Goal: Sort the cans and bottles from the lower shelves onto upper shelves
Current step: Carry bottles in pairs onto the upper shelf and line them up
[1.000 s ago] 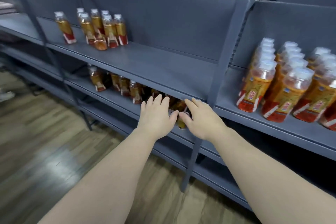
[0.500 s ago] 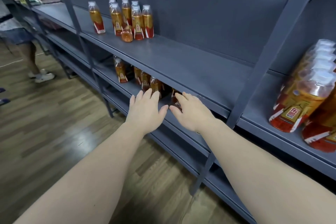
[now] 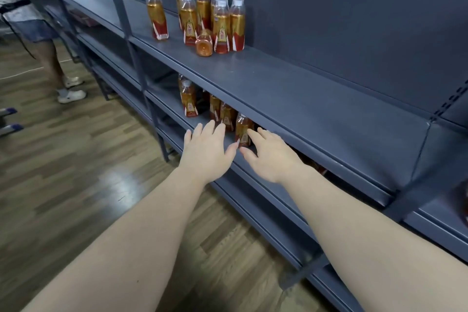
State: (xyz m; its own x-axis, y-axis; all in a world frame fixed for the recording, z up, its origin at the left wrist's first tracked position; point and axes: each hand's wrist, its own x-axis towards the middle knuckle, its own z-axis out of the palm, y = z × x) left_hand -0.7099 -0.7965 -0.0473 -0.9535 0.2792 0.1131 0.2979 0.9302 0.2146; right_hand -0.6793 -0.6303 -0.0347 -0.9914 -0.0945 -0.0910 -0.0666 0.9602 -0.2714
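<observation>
- On the lower shelf (image 3: 167, 99), tucked under the front lip of the upper shelf (image 3: 291, 88), the nearest amber drink bottle (image 3: 242, 132) stands upright. Its long axis is vertical and its white cap sits close beneath that lip.
- Your left hand (image 3: 206, 152) and right hand (image 3: 272, 157) both hover at the shelf edge, fingers straight and spread, holding nothing.
- That bottle lies just beyond the gap between your two thumbs. Your right forefinger overlaps its right flank, but whether it touches cannot be told.
- Your right hand looks the nearer. Your left hand lines up better with the neighbouring bottles (image 3: 226, 115) just to the left.
- With so little clearance overhead, you will likely need to draw the bottle toward you before raising it.
- Up top, the standing bottles (image 3: 220, 23) cluster far left, with one toppled bottle (image 3: 203, 43) lying in front of them.
</observation>
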